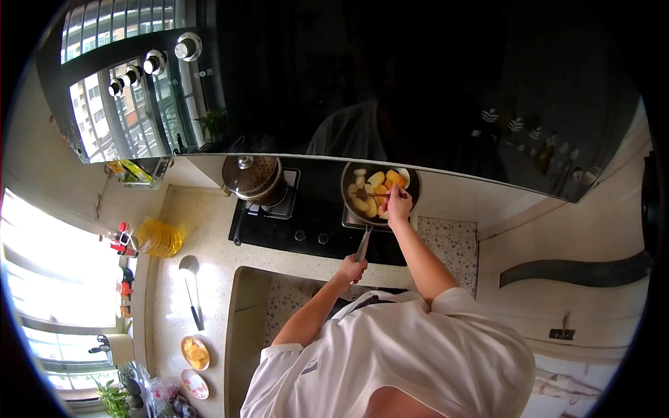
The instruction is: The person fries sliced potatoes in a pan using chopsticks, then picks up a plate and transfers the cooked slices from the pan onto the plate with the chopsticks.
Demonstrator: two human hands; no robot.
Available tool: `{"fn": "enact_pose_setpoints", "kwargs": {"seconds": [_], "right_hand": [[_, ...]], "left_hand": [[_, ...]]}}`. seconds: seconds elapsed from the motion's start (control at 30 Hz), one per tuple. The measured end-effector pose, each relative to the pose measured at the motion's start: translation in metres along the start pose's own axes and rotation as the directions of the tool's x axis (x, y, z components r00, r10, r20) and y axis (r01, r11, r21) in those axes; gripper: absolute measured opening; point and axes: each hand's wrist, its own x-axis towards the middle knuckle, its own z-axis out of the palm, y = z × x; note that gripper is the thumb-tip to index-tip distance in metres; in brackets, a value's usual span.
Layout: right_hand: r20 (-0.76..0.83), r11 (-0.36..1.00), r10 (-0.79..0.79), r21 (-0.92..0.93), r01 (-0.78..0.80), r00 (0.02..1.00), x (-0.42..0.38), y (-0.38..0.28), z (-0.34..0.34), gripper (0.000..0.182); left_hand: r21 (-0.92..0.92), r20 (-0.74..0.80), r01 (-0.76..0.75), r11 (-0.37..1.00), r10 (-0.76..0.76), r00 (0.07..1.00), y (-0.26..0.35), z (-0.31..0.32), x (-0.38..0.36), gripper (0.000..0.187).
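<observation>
A round frying pan [345, 195] sits on the right burner, with yellow and orange chunks of food [376, 180] inside it. My left hand [353, 268] is closed around the pan's handle [363, 244], which points toward my body. Over the pan's near right side, my right hand [397, 203] grips thin brown chopsticks [377, 195]. Their tips reach in among the chunks. The fingers of that hand are partly hidden by its back.
A lidded pot [251, 181] stands on the left burner. The dark range hood [418, 83] overhangs the stove. On the left counter are an oil jug [160, 238], a ladle [188, 263], a plate with yellow pieces [196, 353] and a patterned plate [195, 384].
</observation>
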Motion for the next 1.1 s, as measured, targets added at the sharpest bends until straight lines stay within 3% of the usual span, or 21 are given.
{"fn": "enact_pose_setpoints", "kwargs": {"seconds": [0.73, 1.03, 1.1], "right_hand": [[-0.058, 0.991, 0.115, 0.08, -0.11, 0.992, 0.002, -0.005, 0.023, 0.04], [-0.092, 0.984, -0.14, 0.099, 0.149, 0.986, 0.013, 0.005, 0.031, 0.043], [0.066, 0.985, -0.168, 0.043, 0.166, 0.983, 0.016, 0.004, 0.023, 0.04]], "left_hand": [[-0.035, 0.006, -0.003, 0.999, 0.004, 1.0, -0.005, -0.002, 0.005, 0.013], [-0.024, 0.0, -0.014, 1.0, 0.014, 1.0, -0.003, -0.001, 0.001, 0.011], [-0.019, -0.001, -0.019, 1.0, 0.019, 1.0, -0.002, -0.001, 0.001, 0.011]]}}
